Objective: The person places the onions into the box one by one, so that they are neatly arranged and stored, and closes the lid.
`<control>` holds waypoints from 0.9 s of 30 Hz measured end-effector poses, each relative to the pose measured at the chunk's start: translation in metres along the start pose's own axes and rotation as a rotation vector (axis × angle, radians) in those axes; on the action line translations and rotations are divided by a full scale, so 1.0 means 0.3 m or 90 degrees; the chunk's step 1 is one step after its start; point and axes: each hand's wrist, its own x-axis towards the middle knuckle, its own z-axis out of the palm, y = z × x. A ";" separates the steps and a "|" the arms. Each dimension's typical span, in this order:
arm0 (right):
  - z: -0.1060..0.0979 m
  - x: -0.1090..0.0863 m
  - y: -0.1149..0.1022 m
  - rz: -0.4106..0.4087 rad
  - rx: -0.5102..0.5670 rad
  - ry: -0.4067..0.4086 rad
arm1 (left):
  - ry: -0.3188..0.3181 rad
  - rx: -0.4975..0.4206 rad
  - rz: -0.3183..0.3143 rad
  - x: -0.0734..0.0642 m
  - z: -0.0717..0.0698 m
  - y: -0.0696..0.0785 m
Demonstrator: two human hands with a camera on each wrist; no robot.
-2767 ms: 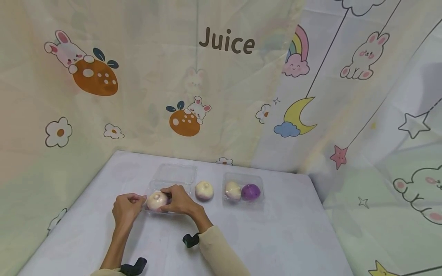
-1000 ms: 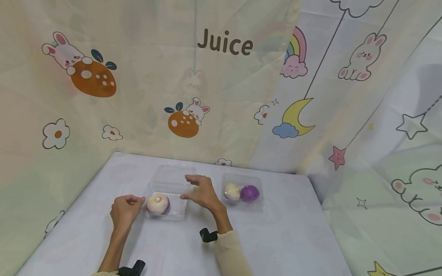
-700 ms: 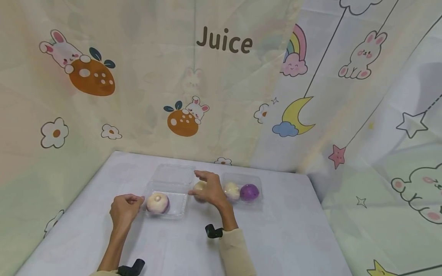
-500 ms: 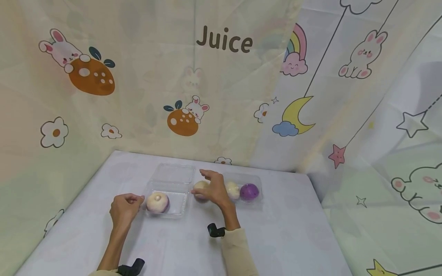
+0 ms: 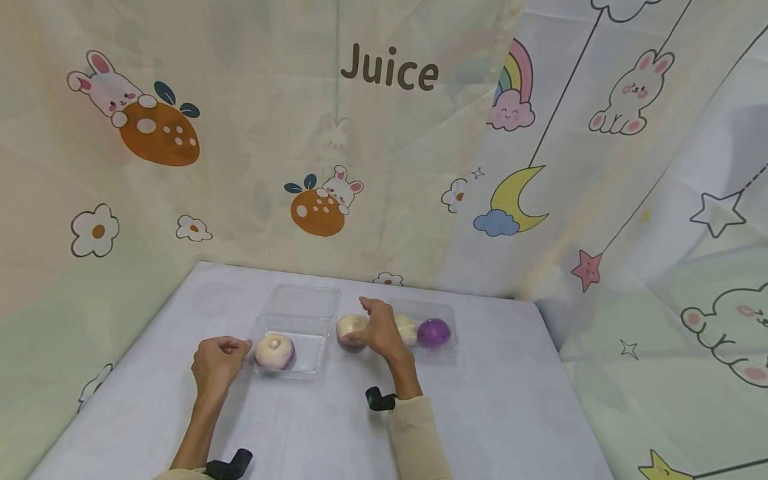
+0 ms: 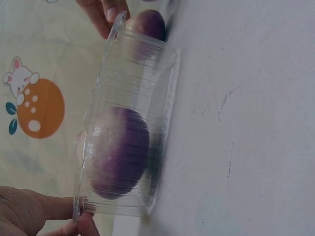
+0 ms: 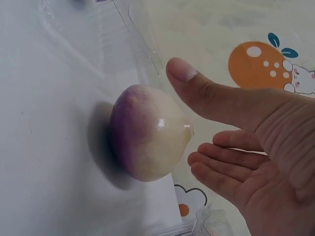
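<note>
My left hand (image 5: pixel 214 365) pinches the left rim of a clear plastic clamshell box (image 5: pixel 309 375), its thumb and fingers at the edge in the left wrist view. Inside the box's left half sits a white-and-purple turnip (image 5: pixel 275 352); the lid (image 5: pixel 303 302) lies folded back behind. Right of the box, a second turnip (image 5: pixel 350 331) rests on the table. Over it hovers my right hand (image 5: pixel 383 330), thumb spread from the fingers. In the right wrist view, a gap shows between that hand and the turnip (image 7: pixel 150 132).
Another clear box (image 5: pixel 447 352) stands right of the right hand, holding a pale turnip (image 5: pixel 407 330) and a purple round vegetable (image 5: pixel 434 333). A white cloth covers the table (image 5: pixel 498 400). Printed curtains (image 5: pixel 252 133) hang behind and on both sides.
My right hand let go of the turnip in the open box, then moved right to the loose turnip with its fingers spread. The left hand has stayed at the box's rim.
</note>
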 end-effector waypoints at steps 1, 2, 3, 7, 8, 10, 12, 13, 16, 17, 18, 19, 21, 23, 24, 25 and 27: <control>0.000 0.002 0.002 -0.004 -0.008 -0.002 | 0.001 0.000 -0.001 0.000 0.000 0.000; 0.000 0.005 0.004 -0.005 -0.014 -0.006 | 0.000 -0.002 0.001 0.001 0.000 -0.001; -0.001 0.008 0.006 -0.005 -0.019 -0.010 | -0.001 -0.003 0.002 0.000 -0.001 0.000; 0.002 0.027 0.030 -0.020 -0.041 -0.019 | -0.006 -0.007 0.005 0.001 -0.003 0.000; 0.012 0.036 0.054 -0.026 -0.054 -0.019 | -0.008 -0.009 0.006 0.002 -0.004 0.000; 0.031 0.056 0.098 -0.032 -0.077 -0.022 | -0.009 -0.009 0.005 0.001 -0.004 0.000; 0.030 0.060 0.102 -0.027 -0.089 -0.034 | -0.008 -0.009 0.003 0.000 -0.004 0.000; 0.030 0.061 0.102 -0.021 -0.091 -0.042 | -0.008 -0.008 0.003 -0.001 -0.004 -0.001; 0.008 0.051 0.058 0.004 -0.083 -0.070 | -0.007 -0.007 0.004 -0.002 -0.004 -0.001; -0.004 0.045 0.039 0.008 -0.081 -0.078 | -0.006 -0.008 0.005 -0.002 -0.004 -0.001; -0.005 0.045 0.034 0.008 -0.090 -0.081 | -0.006 -0.008 0.006 -0.001 -0.004 -0.001; -0.008 0.045 0.030 0.008 -0.100 -0.085 | -0.005 -0.008 0.007 0.000 -0.004 -0.001; -0.011 0.044 0.023 0.006 -0.117 -0.091 | -0.006 -0.009 0.007 0.001 -0.004 -0.002; -0.013 0.041 0.019 0.005 -0.124 -0.096 | -0.005 -0.007 0.004 0.002 -0.003 -0.003; -0.014 0.040 0.018 0.007 -0.124 -0.099 | -0.004 -0.005 0.002 0.001 -0.003 -0.003; -0.014 0.038 0.018 0.012 -0.118 -0.104 | -0.004 -0.005 0.002 0.001 -0.003 -0.003; -0.014 0.036 0.017 0.019 -0.115 -0.111 | -0.003 -0.005 0.001 0.001 -0.002 -0.004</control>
